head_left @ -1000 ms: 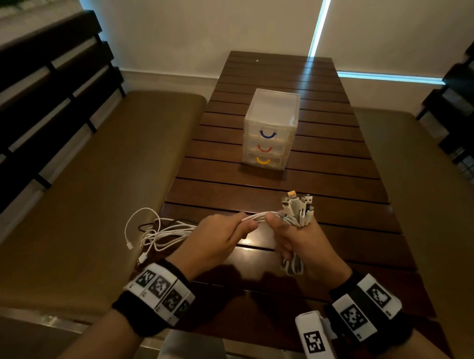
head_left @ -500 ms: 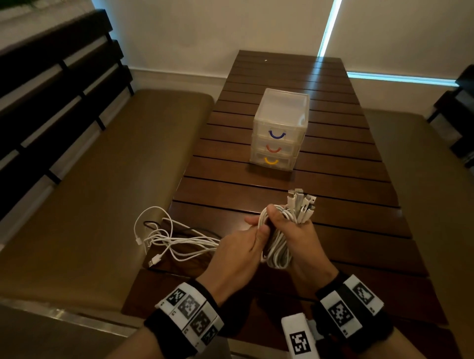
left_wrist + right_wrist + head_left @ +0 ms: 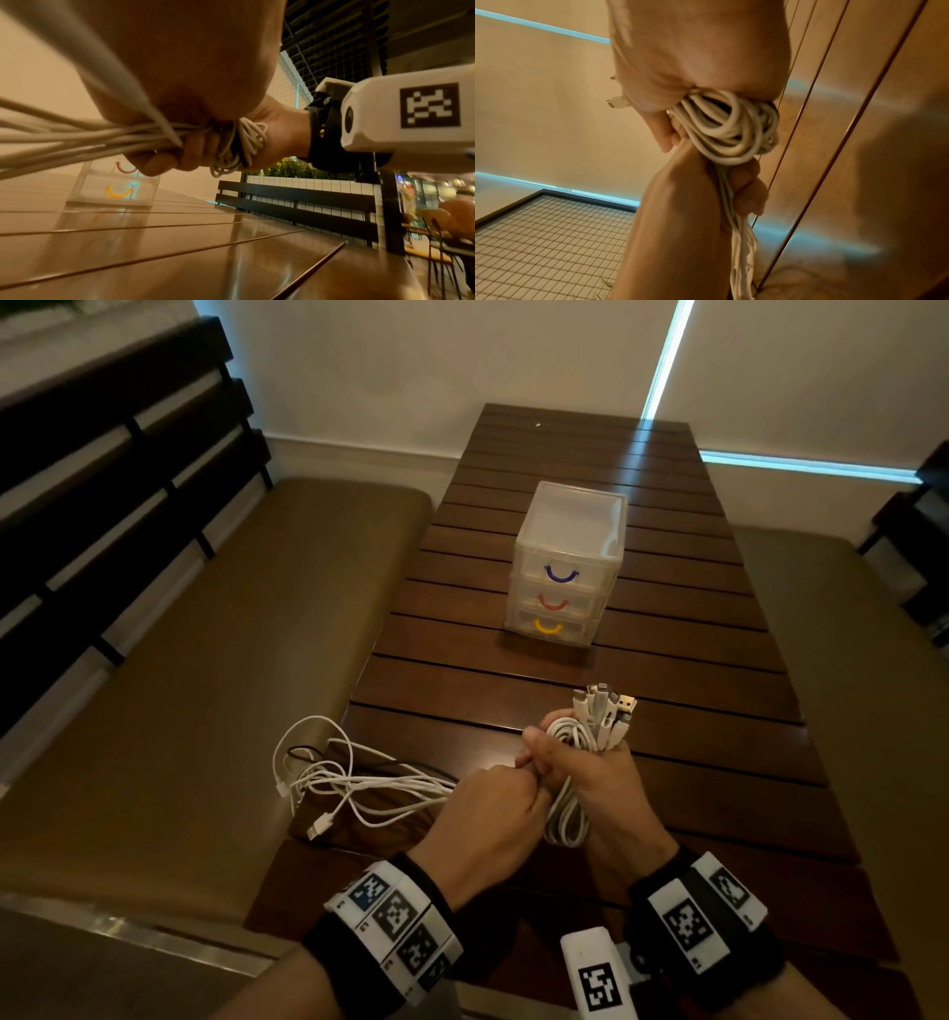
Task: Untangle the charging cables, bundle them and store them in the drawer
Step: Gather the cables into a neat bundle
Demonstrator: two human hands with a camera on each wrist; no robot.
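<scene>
Mid-bundling above the table's (image 3: 667, 793) near edge, our right hand (image 3: 601, 778) clasps the coiled cables (image 3: 567, 814) while our left hand (image 3: 488, 809) grips the loose strands, which need winding on next.

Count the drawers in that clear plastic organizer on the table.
3, stacked in the organizer: top drawer with blue handle, middle with red handle, bottom with yellow handle. All are closed.
</scene>
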